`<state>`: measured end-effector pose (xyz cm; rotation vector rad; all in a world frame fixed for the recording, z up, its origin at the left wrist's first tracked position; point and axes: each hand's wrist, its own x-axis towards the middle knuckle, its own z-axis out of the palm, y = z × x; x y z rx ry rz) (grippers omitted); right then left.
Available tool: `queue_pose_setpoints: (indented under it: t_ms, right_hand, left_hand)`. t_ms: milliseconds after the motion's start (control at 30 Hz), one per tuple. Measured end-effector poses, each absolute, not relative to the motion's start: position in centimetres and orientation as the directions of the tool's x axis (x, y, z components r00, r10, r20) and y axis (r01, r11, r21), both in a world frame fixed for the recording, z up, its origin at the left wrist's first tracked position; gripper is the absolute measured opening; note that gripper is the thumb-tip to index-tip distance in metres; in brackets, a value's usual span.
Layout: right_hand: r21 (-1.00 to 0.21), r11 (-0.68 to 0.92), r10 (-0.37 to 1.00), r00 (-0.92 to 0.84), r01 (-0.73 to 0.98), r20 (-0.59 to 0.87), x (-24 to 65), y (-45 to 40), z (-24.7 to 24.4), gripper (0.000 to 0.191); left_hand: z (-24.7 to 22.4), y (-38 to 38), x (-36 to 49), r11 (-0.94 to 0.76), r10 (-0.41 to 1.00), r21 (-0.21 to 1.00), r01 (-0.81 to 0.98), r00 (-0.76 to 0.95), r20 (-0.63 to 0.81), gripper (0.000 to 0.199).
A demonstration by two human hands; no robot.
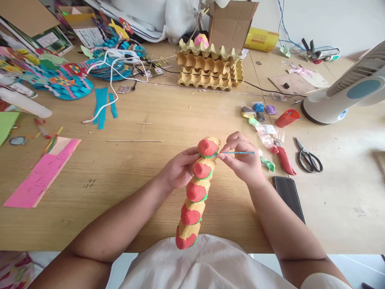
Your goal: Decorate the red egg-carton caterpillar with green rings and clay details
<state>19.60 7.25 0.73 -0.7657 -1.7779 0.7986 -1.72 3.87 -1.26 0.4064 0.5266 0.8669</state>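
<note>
Left hand (182,168): operating from afar, I am having its thumb and fingers clamped on the upper end of an egg carton strip (194,206), a row of five cups slanting above the table (105,172), its lower end overlapping the pale shirt (198,269); each cup is wearing red clay (196,192) with green clay (203,199) along its edge. Right hand (243,158): I am pinching a blue stick (242,152) between thumb and fingers, its tip sitting at the topmost cup's green edge. Ahead of the left hand: one thin bare stick (134,141) is lying flat. Farther left: pink paper (42,174) is lying near the edge, and a white cable (111,80) is crossing blue strips (100,106). Right side: a phone (288,198) is resting near the forearm; scissors (308,156) and a red-handled tool (285,159) are lying beyond it; small packets (258,107) are clustering near a red cup (287,118); a fan (345,88) is standing farther right. At the back: stacked egg cartons (207,78) are sitting near a yellow roll (261,39).
</note>
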Motion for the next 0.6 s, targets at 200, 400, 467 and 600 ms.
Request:
queue_pose_setpoints:
  t_ms: [200, 400, 467, 600]
  right_hand:
    - [-0.788, 0.598, 0.784, -0.313, 0.149, 0.536, 19.61, 7.29, 1.29, 0.017]
    - [-0.779, 0.611, 0.771, -0.327, 0.139, 0.546, 19.73, 7.28, 1.35, 0.012]
    - [-0.789, 0.602, 0.773, -0.338, 0.123, 0.537, 19.78, 7.28, 1.31, 0.012]
    - [-0.815, 0.571, 0.79, -0.333, 0.097, 0.514, 19.89, 7.34, 1.39, 0.013]
  left_hand:
    - [-1.28, 3.8, -1.71, 0.534, 0.824, 0.61, -0.586, 0.523, -0.218, 0.009]
    - [-1.29, 3.86, -1.62, 0.499, 0.839, 0.68, -0.537, 0.498, -0.222, 0.014]
    - [-1.33, 3.9, -1.61, 0.485, 0.845, 0.701, -0.522, 0.487, -0.222, 0.017]
    - [-1.49, 3.97, -1.62, 0.478, 0.847, 0.718, -0.506, 0.481, -0.226, 0.02]
